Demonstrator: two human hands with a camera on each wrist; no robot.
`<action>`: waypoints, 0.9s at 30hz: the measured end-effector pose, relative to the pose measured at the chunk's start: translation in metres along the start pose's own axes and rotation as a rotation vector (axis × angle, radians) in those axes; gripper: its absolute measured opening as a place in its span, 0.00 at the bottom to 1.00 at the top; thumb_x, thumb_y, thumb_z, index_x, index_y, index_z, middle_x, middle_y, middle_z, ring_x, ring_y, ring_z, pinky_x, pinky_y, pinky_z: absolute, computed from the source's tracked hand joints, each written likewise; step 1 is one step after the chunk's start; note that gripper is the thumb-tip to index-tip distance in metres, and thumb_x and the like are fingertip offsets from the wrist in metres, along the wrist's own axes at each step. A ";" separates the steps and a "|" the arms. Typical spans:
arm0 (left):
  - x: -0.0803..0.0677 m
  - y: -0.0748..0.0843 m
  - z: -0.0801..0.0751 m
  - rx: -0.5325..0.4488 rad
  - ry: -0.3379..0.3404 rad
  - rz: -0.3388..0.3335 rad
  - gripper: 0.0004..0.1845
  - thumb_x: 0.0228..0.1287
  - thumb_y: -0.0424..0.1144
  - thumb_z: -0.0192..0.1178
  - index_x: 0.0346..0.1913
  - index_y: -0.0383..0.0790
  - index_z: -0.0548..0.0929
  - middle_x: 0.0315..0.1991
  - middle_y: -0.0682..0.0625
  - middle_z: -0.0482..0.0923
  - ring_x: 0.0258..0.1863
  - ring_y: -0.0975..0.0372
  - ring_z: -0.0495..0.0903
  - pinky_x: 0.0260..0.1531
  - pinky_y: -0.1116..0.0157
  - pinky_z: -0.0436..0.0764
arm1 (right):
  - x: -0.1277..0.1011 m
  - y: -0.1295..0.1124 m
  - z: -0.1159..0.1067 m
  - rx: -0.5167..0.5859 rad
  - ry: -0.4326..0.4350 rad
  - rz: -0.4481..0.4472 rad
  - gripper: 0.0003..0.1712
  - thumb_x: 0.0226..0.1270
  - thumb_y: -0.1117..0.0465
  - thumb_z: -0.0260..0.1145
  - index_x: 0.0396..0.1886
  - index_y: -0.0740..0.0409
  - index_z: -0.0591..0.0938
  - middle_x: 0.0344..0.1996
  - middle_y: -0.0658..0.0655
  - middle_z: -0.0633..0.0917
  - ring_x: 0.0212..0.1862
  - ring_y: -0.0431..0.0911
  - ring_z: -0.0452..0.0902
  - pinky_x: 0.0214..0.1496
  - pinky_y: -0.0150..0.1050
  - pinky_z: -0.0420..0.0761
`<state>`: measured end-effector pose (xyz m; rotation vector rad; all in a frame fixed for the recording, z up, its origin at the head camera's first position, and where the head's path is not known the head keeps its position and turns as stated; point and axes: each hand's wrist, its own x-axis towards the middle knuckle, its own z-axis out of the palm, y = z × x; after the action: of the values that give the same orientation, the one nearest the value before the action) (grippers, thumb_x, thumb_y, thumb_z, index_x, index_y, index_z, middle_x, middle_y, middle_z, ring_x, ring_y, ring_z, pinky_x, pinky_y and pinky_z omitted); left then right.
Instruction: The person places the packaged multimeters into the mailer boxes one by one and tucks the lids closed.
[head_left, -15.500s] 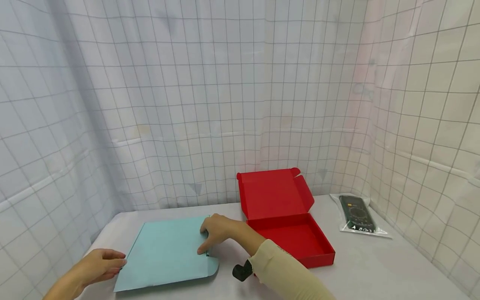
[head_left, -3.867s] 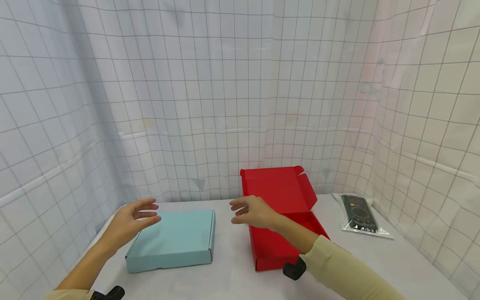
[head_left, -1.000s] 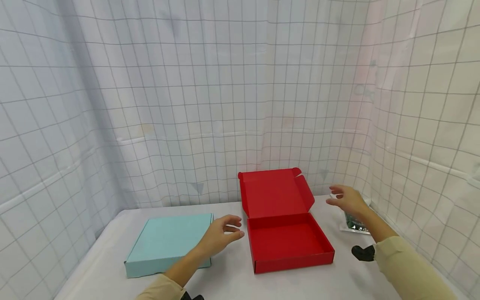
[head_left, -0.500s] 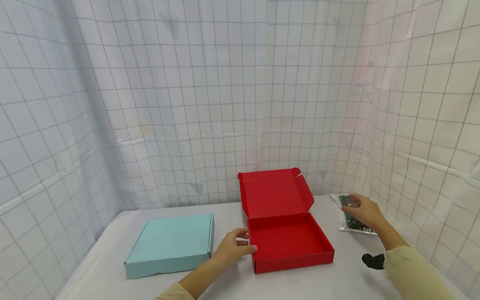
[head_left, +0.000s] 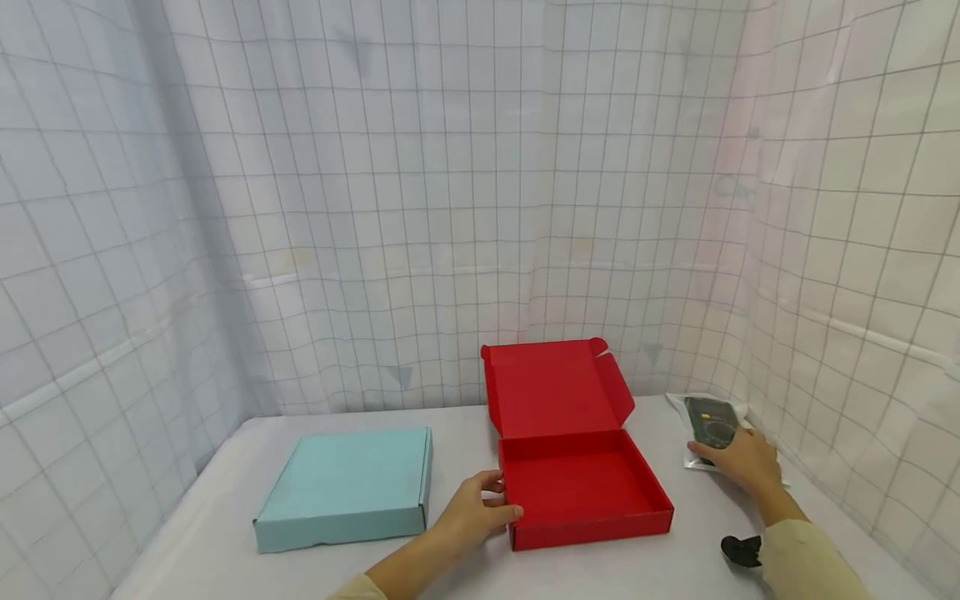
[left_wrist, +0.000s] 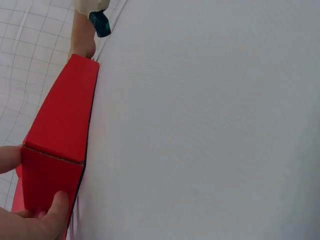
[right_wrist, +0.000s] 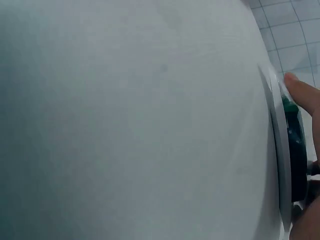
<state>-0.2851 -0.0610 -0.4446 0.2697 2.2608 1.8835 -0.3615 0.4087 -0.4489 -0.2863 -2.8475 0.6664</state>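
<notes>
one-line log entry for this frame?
left hand: grips near-left corner of open red box | right hand: on bagged dark device | teal box: closed, untouched

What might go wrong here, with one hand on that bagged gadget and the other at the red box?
The bagged device lies in a loose clear pouch, and the right hand only rests on it, so the plastic might slip when lifted. The left hand steadies just the front left corner of the light red box, which may slide or turn on the smooth table. The upright lid could flop forward.
</notes>
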 end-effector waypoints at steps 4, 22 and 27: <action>-0.001 0.001 -0.001 -0.015 -0.002 -0.010 0.37 0.63 0.33 0.73 0.71 0.27 0.68 0.55 0.42 0.75 0.52 0.51 0.81 0.47 0.53 0.86 | 0.004 0.004 -0.003 -0.023 -0.060 0.008 0.68 0.58 0.25 0.67 0.56 0.93 0.65 0.51 0.87 0.72 0.52 0.78 0.69 0.51 0.66 0.73; -0.002 0.000 -0.001 -0.062 -0.014 -0.020 0.38 0.63 0.32 0.73 0.72 0.27 0.66 0.54 0.42 0.74 0.52 0.52 0.80 0.49 0.54 0.86 | 0.007 0.010 -0.013 0.129 -0.066 0.122 0.54 0.59 0.41 0.72 0.53 0.91 0.65 0.46 0.82 0.76 0.45 0.67 0.75 0.48 0.58 0.79; -0.001 -0.002 0.001 -0.085 -0.004 -0.022 0.37 0.62 0.30 0.73 0.72 0.28 0.67 0.54 0.42 0.74 0.52 0.52 0.79 0.47 0.54 0.87 | 0.008 0.014 -0.012 0.176 -0.068 0.158 0.59 0.59 0.41 0.73 0.61 0.91 0.60 0.52 0.84 0.71 0.50 0.71 0.72 0.53 0.62 0.77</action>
<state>-0.2835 -0.0611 -0.4465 0.2356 2.1657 1.9598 -0.3648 0.4276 -0.4433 -0.4715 -2.8258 0.9694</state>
